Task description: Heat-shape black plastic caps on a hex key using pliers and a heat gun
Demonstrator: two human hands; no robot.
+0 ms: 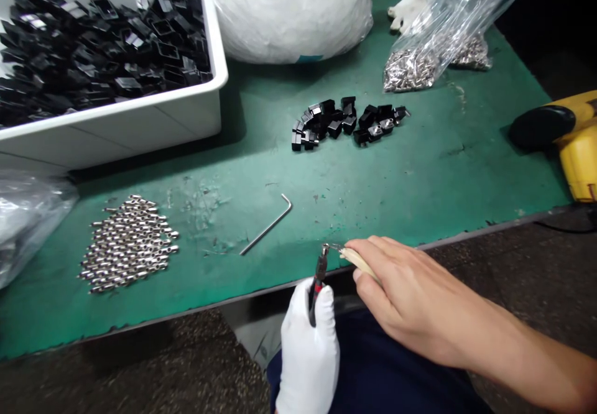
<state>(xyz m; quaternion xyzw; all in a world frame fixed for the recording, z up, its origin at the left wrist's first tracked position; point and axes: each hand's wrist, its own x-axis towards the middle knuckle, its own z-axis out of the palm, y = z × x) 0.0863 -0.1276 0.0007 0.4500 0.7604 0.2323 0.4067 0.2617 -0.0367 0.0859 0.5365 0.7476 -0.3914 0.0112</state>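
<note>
L hand (308,349) in white glove, fingers wrapped round the pliers (318,283), red-and-black grips held together in the fist, nose pointing up just past the mat's near edge. R hand (410,296) is bare, fingers curled on a pale handle (357,263), grip closed, w/ a thin metal tip (333,247) running from it to the pliers' nose. Jaws look nearly together at that tip, but too small to tell if they're clamped on it. Both hands sit close together over the front edge of the green mat (420,174), above the person's dark trousers (396,364).

On the mat: bent hex key (268,227) lying just ahead of the hands, nearest loose item. Left of it, a flat heap of silver metal bits (128,243). Further fwd, small cluster of black plastic parts (336,125), some w/ metal bits fitted. Back left, white plastic tub (116,134) piled w/ more black parts (107,47). Behind it, big white bag (289,10). Back right, clear bag of silver bits (410,69) beside a white cloth glove (405,13). Yellow-and-black power tool (576,140) at right edge of mat; clear bag (28,221) at left edge.
</note>
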